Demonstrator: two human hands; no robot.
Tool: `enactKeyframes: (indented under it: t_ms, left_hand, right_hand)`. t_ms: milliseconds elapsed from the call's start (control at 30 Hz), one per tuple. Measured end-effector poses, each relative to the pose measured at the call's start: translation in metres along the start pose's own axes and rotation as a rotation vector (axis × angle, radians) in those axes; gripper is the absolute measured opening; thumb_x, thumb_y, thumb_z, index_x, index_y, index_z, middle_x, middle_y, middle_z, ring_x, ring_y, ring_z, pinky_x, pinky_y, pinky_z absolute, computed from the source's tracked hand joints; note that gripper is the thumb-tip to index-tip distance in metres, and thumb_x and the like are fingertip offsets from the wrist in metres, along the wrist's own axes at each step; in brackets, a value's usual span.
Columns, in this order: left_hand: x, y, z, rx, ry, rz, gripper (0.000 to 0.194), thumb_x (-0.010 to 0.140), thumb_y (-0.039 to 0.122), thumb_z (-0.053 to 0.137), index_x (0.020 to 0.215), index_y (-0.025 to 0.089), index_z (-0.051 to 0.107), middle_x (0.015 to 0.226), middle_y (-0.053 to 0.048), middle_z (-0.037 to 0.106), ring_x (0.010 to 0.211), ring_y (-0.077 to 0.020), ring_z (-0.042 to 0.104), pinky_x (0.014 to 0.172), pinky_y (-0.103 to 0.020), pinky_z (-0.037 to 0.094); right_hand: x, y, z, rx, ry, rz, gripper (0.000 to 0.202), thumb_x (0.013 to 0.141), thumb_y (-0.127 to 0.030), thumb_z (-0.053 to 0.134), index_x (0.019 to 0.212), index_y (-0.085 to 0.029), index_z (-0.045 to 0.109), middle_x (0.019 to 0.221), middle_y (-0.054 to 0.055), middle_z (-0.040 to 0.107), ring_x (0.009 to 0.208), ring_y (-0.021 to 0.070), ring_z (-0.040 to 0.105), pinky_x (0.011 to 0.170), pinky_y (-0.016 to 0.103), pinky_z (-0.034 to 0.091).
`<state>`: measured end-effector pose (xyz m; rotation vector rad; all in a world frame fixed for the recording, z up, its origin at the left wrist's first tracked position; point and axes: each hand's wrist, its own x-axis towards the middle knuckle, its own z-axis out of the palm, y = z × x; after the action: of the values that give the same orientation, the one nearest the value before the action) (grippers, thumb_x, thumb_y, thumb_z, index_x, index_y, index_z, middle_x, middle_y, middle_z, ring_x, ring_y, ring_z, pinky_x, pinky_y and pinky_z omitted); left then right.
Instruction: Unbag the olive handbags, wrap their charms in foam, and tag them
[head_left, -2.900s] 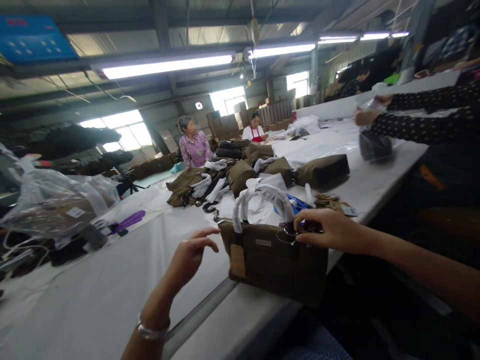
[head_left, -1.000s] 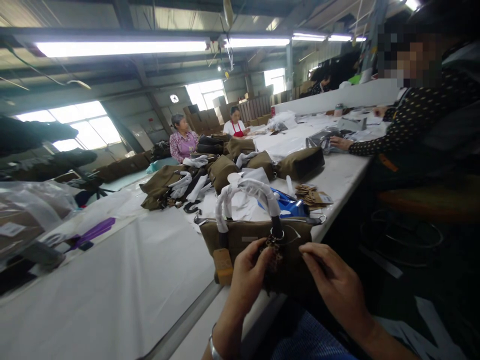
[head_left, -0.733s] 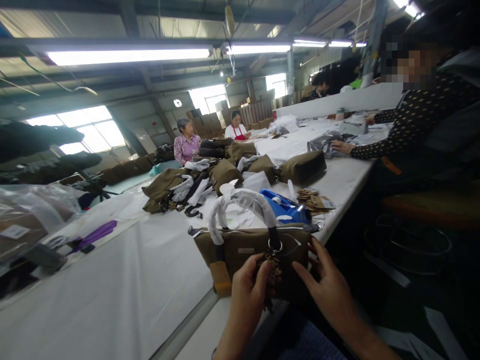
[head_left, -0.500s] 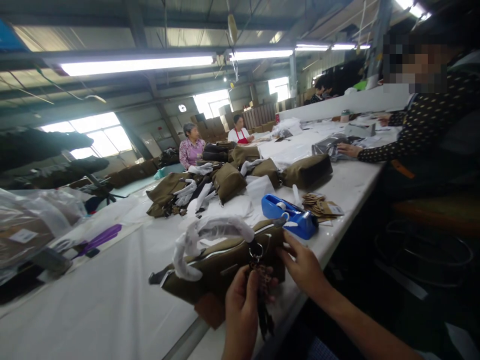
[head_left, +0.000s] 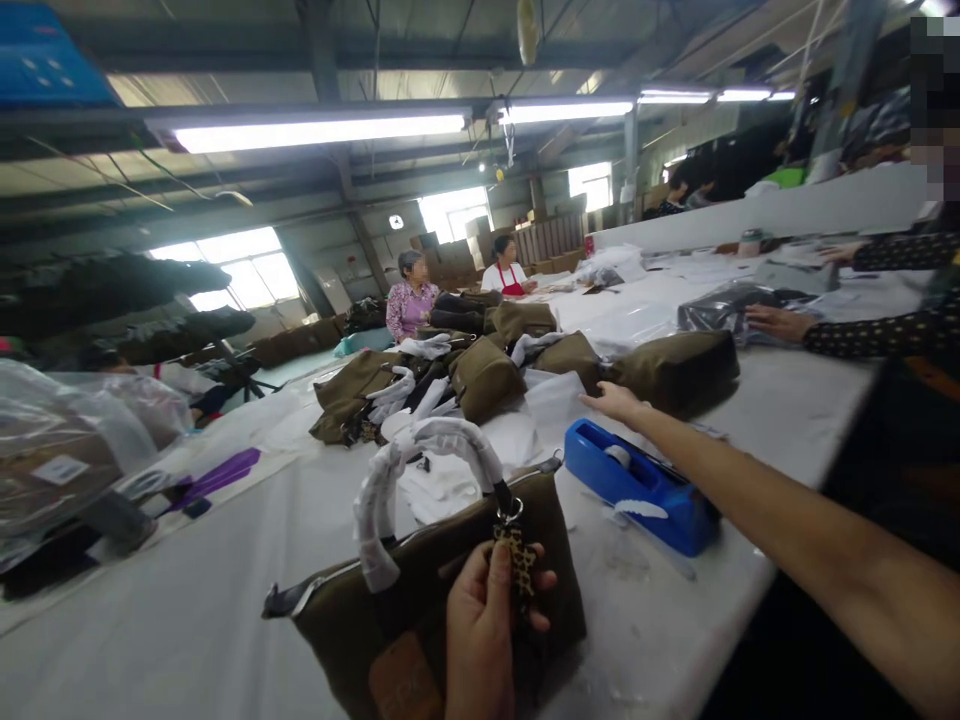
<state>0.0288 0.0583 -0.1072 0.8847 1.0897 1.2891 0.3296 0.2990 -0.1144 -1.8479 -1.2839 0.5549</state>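
Observation:
An olive-green handbag (head_left: 337, 620) stands at the near edge of the table, its arched handle (head_left: 450, 435) wrapped in white material. My left hand (head_left: 484, 620) is closed around a leopard-print charm (head_left: 516, 560) that hangs from a metal ring on the bag. A brown tag (head_left: 405, 680) shows low on the bag's front. Stretched out past the blue tape dispenser (head_left: 637, 480), my right hand (head_left: 619, 402) has its fingers extended at the edge of thin white sheets (head_left: 555, 395). Whether the fingertips touch the sheets I cannot make out.
More olive bags (head_left: 487, 378) lie piled mid-table, with another bag (head_left: 679, 370) at the right. A co-worker's hand (head_left: 780, 322) rests by a plastic-wrapped dark item. Purple strips (head_left: 221, 475) and a plastic-covered carton (head_left: 60, 465) are at the left.
My right hand has left the handbag's side and reached forward past the tape dispenser to the white sheets. The bag now sits more upright, with my left hand still on the charm.

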Motion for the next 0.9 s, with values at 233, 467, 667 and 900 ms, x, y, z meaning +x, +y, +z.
enactKeyframes:
  t_ms: [233,467,667,900]
  left_hand:
    - [0.008,-0.005,-0.007,0.002,-0.057,-0.016,0.055,0.065,0.056,0.091,0.094,0.012,0.073,0.083,-0.013,0.078,0.066,-0.0218,0.074,0.046,-0.02,0.053]
    - [0.002,-0.002,-0.015,0.031,-0.073,-0.022,0.055,0.065,0.061,0.088,0.086,0.011,0.077,0.086,-0.012,0.075,0.077,-0.0245,0.074,0.059,-0.026,0.059]
    - [-0.004,0.004,-0.02,0.084,-0.089,-0.081,0.066,0.066,0.072,0.081,0.088,0.011,0.071,0.084,-0.012,0.076,0.06,-0.018,0.071,0.043,-0.02,0.05]
    - [-0.018,0.021,-0.017,0.151,-0.141,-0.052,0.062,0.075,0.07,0.075,0.087,0.01,0.069,0.085,-0.014,0.077,0.043,-0.0069,0.06,0.034,-0.013,0.034]
  right_hand:
    - [0.028,-0.011,0.027,0.097,-0.053,0.078,0.027,0.095,-0.036,0.068,0.11,-0.013,0.068,0.106,0.007,0.071,0.094,0.0207,0.069,0.084,0.04,0.059]
    - [-0.073,-0.061,-0.047,0.453,0.059,-0.167,0.031,0.095,-0.039,0.057,0.119,-0.021,0.064,0.117,0.008,0.073,0.093,0.0195,0.072,0.081,0.03,0.061]
    - [-0.219,-0.003,-0.101,0.599,-0.383,0.054,0.066,0.073,-0.056,0.083,0.132,-0.031,0.065,0.111,0.013,0.076,0.079,0.0293,0.076,0.065,0.038,0.065]
    - [-0.293,0.037,-0.048,0.569,-0.76,0.061,0.061,0.087,-0.059,0.07,0.136,-0.023,0.066,0.112,0.011,0.077,0.088,0.0271,0.076,0.07,0.034,0.062]
